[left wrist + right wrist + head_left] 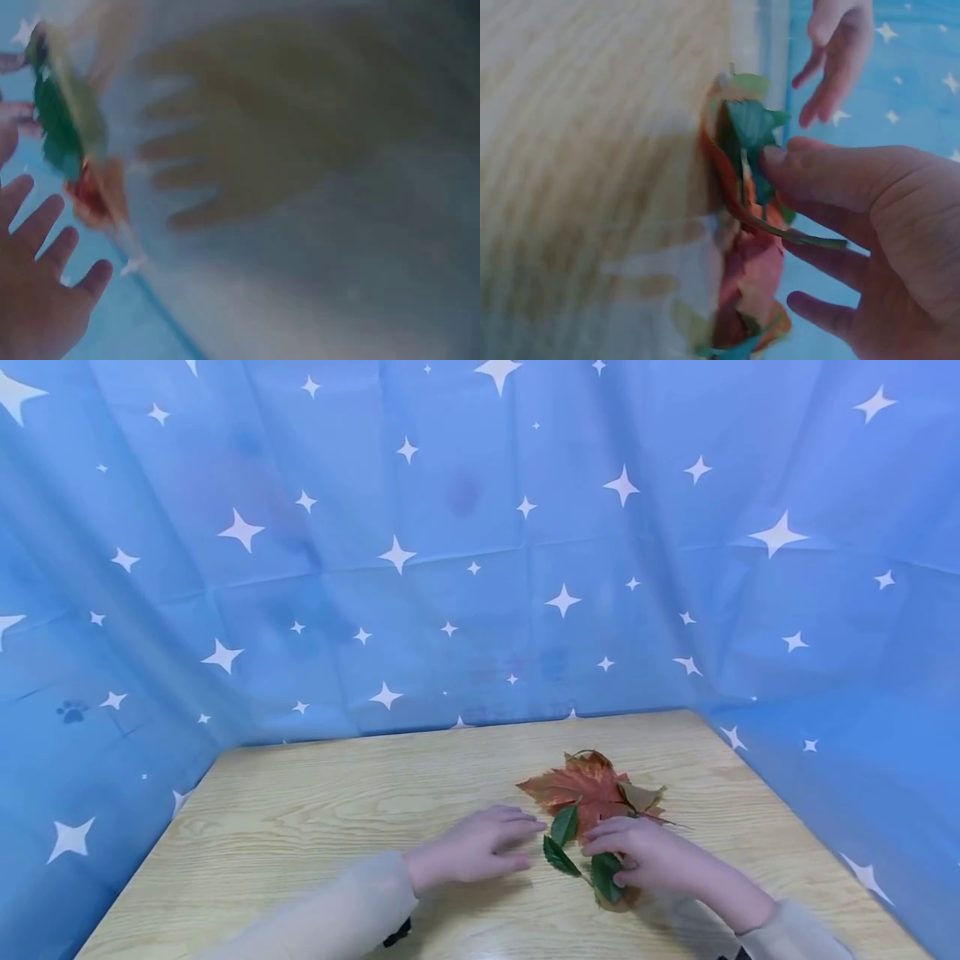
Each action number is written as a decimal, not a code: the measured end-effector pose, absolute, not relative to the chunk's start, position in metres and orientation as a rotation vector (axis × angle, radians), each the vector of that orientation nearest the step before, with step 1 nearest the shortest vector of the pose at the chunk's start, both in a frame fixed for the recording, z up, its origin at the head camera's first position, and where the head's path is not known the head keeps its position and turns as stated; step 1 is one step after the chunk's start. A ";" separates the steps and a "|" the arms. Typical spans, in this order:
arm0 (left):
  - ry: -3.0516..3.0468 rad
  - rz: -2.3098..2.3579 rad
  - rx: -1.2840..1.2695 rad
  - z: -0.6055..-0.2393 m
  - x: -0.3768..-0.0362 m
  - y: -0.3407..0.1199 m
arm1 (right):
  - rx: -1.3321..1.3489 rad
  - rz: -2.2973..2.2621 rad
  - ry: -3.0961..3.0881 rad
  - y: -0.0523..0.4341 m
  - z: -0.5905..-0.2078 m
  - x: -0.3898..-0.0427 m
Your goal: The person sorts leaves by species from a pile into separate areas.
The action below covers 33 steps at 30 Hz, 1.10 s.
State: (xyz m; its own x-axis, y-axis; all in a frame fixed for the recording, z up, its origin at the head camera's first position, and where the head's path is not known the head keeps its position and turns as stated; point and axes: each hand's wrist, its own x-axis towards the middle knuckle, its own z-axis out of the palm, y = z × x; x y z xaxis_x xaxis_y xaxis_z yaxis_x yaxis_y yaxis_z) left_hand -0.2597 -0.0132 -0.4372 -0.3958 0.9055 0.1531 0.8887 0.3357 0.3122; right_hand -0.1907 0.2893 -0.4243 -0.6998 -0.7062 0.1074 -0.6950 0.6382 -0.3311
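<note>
A small pile of leaves lies on the table: a large reddish-orange maple leaf (577, 787), a dull brown leaf (642, 797) at its right, and green leaves (564, 825) in front. My right hand (656, 857) is over the near part of the pile, pinching a green leaf (751, 127) between thumb and fingers. Below that leaf the edge of an orange-brown leaf (617, 906) shows, partly hidden. Just left of the pile my left hand (480, 847) hovers with fingers spread and holds nothing. In the left wrist view its fingers are straight.
The wooden table (315, 827) has a light grain and carries the pile right of its middle. Behind and at both sides hangs a blue curtain (465, 510) with white stars.
</note>
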 end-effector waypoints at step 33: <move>2.318 1.083 1.249 -0.448 -0.273 0.034 | -1.072 -0.542 2.870 0.286 -0.435 -0.192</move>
State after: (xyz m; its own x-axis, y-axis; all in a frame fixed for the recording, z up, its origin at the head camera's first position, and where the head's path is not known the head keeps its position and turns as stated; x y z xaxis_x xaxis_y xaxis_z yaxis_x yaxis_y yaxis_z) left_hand -0.2732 0.0343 -0.4480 -0.5801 0.8095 0.0904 0.5886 0.3399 0.7335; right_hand -0.1921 0.2858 -0.4352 -0.7622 -0.6408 0.0922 -0.6303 0.7020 -0.3316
